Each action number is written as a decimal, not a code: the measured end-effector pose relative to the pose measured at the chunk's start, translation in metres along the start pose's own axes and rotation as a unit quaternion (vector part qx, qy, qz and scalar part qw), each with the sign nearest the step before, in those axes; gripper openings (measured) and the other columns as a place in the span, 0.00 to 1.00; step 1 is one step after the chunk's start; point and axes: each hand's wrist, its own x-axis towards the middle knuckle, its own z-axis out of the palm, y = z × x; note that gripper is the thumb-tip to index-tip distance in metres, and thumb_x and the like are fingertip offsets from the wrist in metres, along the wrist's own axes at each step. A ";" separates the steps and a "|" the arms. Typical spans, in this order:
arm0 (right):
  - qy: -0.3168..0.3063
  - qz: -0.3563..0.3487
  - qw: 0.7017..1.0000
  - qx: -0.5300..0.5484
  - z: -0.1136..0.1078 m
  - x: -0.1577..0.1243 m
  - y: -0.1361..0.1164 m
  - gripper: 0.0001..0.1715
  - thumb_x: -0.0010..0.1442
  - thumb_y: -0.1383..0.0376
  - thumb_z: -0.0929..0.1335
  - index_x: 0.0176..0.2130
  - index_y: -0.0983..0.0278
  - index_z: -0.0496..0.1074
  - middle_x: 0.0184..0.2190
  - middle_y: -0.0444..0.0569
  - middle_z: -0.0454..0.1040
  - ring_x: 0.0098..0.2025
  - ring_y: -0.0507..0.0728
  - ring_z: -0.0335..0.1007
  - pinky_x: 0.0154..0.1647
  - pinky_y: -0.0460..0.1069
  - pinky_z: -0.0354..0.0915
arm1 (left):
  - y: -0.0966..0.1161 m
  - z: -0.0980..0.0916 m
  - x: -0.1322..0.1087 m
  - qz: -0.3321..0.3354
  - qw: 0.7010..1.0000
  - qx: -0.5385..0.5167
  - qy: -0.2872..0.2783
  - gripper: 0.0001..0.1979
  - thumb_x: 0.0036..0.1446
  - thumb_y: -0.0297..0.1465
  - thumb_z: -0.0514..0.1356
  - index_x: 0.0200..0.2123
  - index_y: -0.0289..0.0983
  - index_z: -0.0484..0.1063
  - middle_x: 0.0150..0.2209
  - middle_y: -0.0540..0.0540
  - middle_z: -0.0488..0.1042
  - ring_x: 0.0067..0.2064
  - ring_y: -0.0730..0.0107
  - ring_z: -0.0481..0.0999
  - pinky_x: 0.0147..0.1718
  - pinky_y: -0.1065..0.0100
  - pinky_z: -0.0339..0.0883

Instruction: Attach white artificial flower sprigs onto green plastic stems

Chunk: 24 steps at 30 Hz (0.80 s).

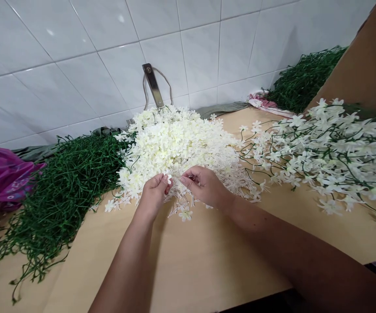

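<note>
A white tiled wall (pixel 77 65) stood behind a pale wooden desk (pixel 207 261). Green stems (pixel 60 187) sprawled in a wide heap over the desk's left side, reaching the wall, and a second green heap (pixel 302 78) lay at the far right corner. Sprays (pixel 331 152) of white flowers on green stalks spread across the right side, beneath a slanted brown board (pixel 364 65). A pile (pixel 175 139) of loose cream-white flowers rose in the middle, touching the left stems and close to the sprays. A purple cloth (pixel 5 174) sat at the left edge beside the stems. A metal bracket (pixel 153 84) hung tilted on the wall above the pile.

Both forearms reached in from below to the pile's near edge. The left hand (pixel 153 191) had its grip closed, thumb and fingers pinching a single blossom (pixel 169 177) just in front of the pile. The right hand (pixel 204 184), just beside it, had its grip drawn nearly closed, fingertips together at the pile's edge; what they pinched could not be made out. One stray flower (pixel 185 214) lay on the desk below the two hands.
</note>
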 end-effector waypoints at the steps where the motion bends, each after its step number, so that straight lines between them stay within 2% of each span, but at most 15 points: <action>1: -0.004 0.010 1.000 0.009 0.001 0.000 0.000 0.11 0.53 0.61 0.64 0.28 0.66 0.69 0.22 0.45 0.68 0.23 0.48 0.61 0.25 0.44 0.59 | 0.001 0.002 0.000 -0.007 1.000 -0.006 -0.005 0.12 0.47 0.33 0.52 0.15 0.36 0.59 0.14 0.54 0.55 0.18 0.78 0.54 0.19 0.73 0.50; 5: -0.012 0.046 0.998 0.030 0.003 -0.001 0.002 0.14 0.51 0.57 0.65 0.30 0.67 0.69 0.25 0.47 0.71 0.26 0.49 0.64 0.27 0.45 0.61 | 0.000 0.011 -0.003 -0.027 0.999 0.002 -0.035 0.13 0.46 0.33 0.53 0.14 0.36 0.56 0.14 0.55 0.55 0.18 0.79 0.53 0.19 0.74 0.49; 9: 0.018 0.032 0.999 0.003 0.005 0.000 0.008 0.07 0.50 0.64 0.66 0.26 0.66 0.68 0.21 0.44 0.68 0.24 0.48 0.62 0.26 0.45 0.59 | -0.009 0.014 -0.004 -0.018 0.997 0.035 -0.072 0.12 0.47 0.36 0.55 0.18 0.35 0.62 0.16 0.54 0.60 0.19 0.79 0.57 0.19 0.74 0.52; 12: 0.025 0.005 0.999 -0.027 0.005 -0.001 0.011 0.03 0.50 0.70 0.65 0.25 0.66 0.68 0.21 0.44 0.67 0.23 0.48 0.60 0.26 0.45 0.58 | -0.014 0.014 -0.003 0.004 0.997 0.064 -0.045 0.11 0.47 0.37 0.57 0.30 0.34 0.69 0.21 0.52 0.67 0.22 0.76 0.63 0.21 0.73 0.56; 14: 0.027 -0.015 0.999 -0.036 0.005 -0.001 0.011 0.03 0.50 0.70 0.65 0.25 0.66 0.67 0.21 0.44 0.67 0.24 0.49 0.60 0.26 0.45 0.58 | -0.013 0.015 -0.003 0.044 0.995 0.087 -0.021 0.11 0.48 0.35 0.56 0.34 0.35 0.71 0.26 0.49 0.71 0.27 0.72 0.68 0.27 0.71 0.59; 16: 0.035 -0.026 0.999 -0.028 0.004 -0.001 0.008 0.03 0.50 0.69 0.65 0.26 0.66 0.67 0.22 0.44 0.68 0.24 0.49 0.61 0.27 0.45 0.58 | -0.008 0.015 -0.005 0.087 0.991 0.104 -0.001 0.09 0.49 0.32 0.55 0.32 0.36 0.72 0.29 0.48 0.72 0.31 0.71 0.69 0.31 0.71 0.60; 18: 0.044 -0.026 0.999 -0.007 0.003 -0.001 0.004 0.04 0.51 0.67 0.65 0.27 0.66 0.67 0.23 0.45 0.68 0.25 0.49 0.62 0.27 0.44 0.59 | -0.003 0.016 -0.008 0.104 0.989 0.101 0.015 0.07 0.49 0.31 0.55 0.28 0.36 0.71 0.26 0.49 0.70 0.30 0.72 0.67 0.29 0.72 0.59; 21: 0.044 -0.020 0.999 0.020 0.000 0.000 0.002 0.07 0.53 0.64 0.63 0.28 0.67 0.67 0.23 0.45 0.69 0.25 0.48 0.62 0.27 0.44 0.59 | 0.001 0.013 -0.009 0.081 0.994 0.063 0.024 0.08 0.49 0.32 0.55 0.22 0.36 0.66 0.20 0.52 0.64 0.24 0.75 0.62 0.24 0.74 0.55; 24: 0.046 0.000 0.998 0.030 -0.002 0.000 0.004 0.09 0.54 0.63 0.62 0.28 0.67 0.67 0.21 0.44 0.67 0.23 0.47 0.60 0.25 0.43 0.58 | 0.000 0.008 -0.006 0.062 0.997 0.031 0.037 0.11 0.49 0.33 0.55 0.19 0.36 0.62 0.18 0.53 0.61 0.22 0.77 0.59 0.22 0.74 0.52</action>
